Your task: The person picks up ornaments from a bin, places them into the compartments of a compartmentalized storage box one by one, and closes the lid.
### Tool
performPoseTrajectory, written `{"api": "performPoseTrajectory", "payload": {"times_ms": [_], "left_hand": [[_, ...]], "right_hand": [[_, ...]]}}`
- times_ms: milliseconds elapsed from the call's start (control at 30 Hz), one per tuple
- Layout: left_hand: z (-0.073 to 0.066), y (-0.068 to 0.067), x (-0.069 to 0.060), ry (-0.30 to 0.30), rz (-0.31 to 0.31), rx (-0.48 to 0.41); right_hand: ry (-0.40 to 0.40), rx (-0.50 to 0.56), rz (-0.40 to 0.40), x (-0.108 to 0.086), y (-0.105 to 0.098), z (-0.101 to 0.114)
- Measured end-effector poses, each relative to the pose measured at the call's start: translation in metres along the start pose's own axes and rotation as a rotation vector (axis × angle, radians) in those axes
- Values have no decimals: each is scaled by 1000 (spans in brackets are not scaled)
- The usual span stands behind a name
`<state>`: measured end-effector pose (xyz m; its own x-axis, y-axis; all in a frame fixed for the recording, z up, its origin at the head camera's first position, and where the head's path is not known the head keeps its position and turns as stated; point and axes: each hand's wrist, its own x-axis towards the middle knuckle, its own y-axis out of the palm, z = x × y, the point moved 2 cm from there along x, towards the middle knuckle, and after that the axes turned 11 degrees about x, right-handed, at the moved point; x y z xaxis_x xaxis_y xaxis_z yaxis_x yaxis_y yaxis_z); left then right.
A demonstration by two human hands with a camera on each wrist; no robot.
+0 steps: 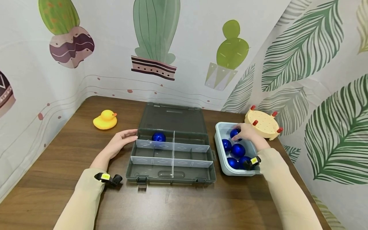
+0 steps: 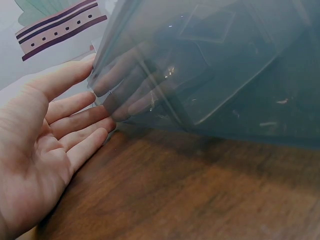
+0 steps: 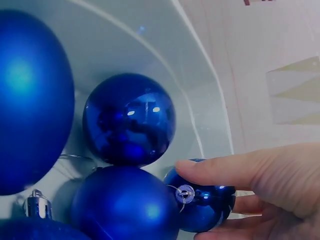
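My left hand (image 1: 118, 144) rests against the left side of a grey transparent compartment box (image 1: 149, 174), its fingers extended. In the left wrist view some fingertips show through the box's clear wall (image 2: 235, 85). At the right, my right hand (image 1: 248, 133) reaches into a light blue bin (image 1: 219, 151) and grips a shiny blue Christmas ball (image 1: 235, 134). The right wrist view shows the thumb on this ball (image 3: 205, 212), near its silver cap, with other fingers around the far side. Several more blue Christmas balls (image 1: 238, 150) lie in the bin. One blue ball (image 1: 158, 137) sits in the box's back left compartment.
The box's lid (image 1: 173, 117) lies folded back towards the patterned wall cloth. A yellow rubber duck (image 1: 105, 120) stands at the back left of the wooden table (image 1: 172, 207). Behind the bin is a cream stool-like piece (image 1: 262, 123) with red-tipped legs pointing up.
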<state>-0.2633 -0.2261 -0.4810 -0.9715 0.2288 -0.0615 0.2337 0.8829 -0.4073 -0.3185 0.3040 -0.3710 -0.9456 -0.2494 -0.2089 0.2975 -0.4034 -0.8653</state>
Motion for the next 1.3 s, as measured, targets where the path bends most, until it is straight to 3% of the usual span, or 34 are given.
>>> {"api": "performPoseTrajectory", "payload": {"times_ms": [400,800,1033,1300], "left_hand": [[-1,0,0,13,5,-5],[1,0,0,13,-2,1],[-1,0,0,16,-1,5],[2,-1,1,13,-5,5]], "right_hand": [[-51,62,-144,-6,-13,22],[-192,145,-275,-10,-12,78],[-258,171,-277,-2,0,109],[-345,195,-198,9,23,137]]}}
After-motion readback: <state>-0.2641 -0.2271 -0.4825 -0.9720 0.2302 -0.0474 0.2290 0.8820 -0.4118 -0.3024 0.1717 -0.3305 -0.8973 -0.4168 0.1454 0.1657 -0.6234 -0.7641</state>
